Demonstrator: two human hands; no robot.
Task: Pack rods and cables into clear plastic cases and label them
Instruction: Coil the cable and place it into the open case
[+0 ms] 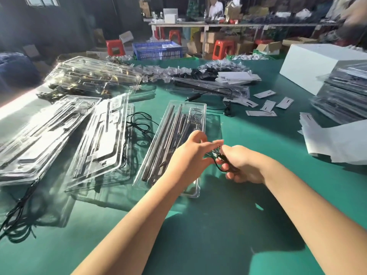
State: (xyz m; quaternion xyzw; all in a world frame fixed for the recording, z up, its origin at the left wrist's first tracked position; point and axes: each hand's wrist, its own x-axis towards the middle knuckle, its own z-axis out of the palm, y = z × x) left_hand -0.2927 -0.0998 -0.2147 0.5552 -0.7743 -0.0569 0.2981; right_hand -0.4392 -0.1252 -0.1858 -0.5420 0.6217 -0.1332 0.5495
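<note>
An open clear plastic case (174, 120) lies in the middle of the green table, with several grey rods (158, 147) in its slots. Over its right edge, my right hand (242, 165) grips a small bundle of black cable (219, 157). My left hand (190, 153) pinches the same cable bundle with thumb and forefinger, its other fingers spread above the case. A loose black cable (139, 126) lies just left of the case. White paper labels (268, 105) are scattered at the right back.
Stacks of clear cases (49, 132) fill the left side, with more black cable (17, 219) hanging at the front left. Packed cases (341, 96) and a white box (317, 62) stand at the right. White sheets (333, 141) lie near the right edge. A person sits far behind.
</note>
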